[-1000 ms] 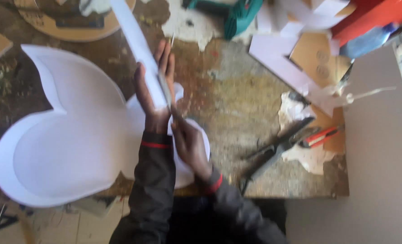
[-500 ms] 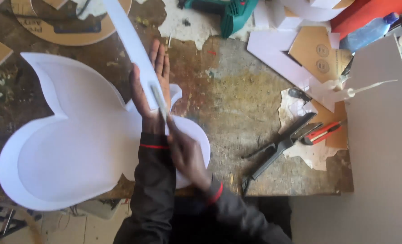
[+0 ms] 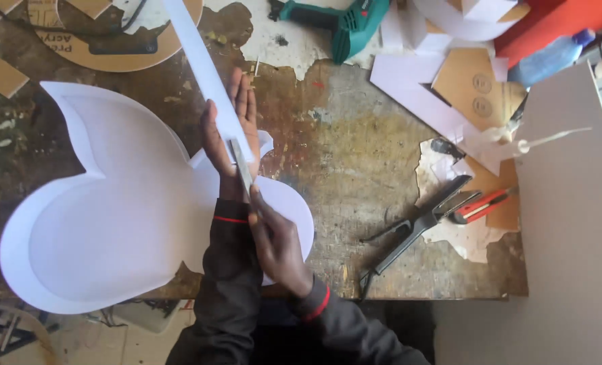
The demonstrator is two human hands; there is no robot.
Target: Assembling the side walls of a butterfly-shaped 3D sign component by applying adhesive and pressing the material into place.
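Observation:
My left hand point(image 3: 228, 138) grips a long white strip point(image 3: 203, 67) that runs up and to the left from the palm. My right hand point(image 3: 277, 243) holds a thin grey blade point(image 3: 242, 169) whose tip rests on the strip's lower end, right by the left fingers. Under both hands lies a large white curved shape with a raised rim point(image 3: 105, 223), spread over the left part of the worn wooden table point(image 3: 355, 162).
Black pliers point(image 3: 409, 233) and a red utility knife point(image 3: 480, 205) lie to the right. A teal power drill point(image 3: 335, 20) sits at the top. White and brown cardboard scraps point(image 3: 450, 94) lie top right, beside a grey board point(image 3: 571, 203). A round brown disc point(image 3: 111, 40) is top left.
Both hands and the strip have stayed in nearly the same place; the right hand has shifted slightly along the blade, and the view has drifted a little.

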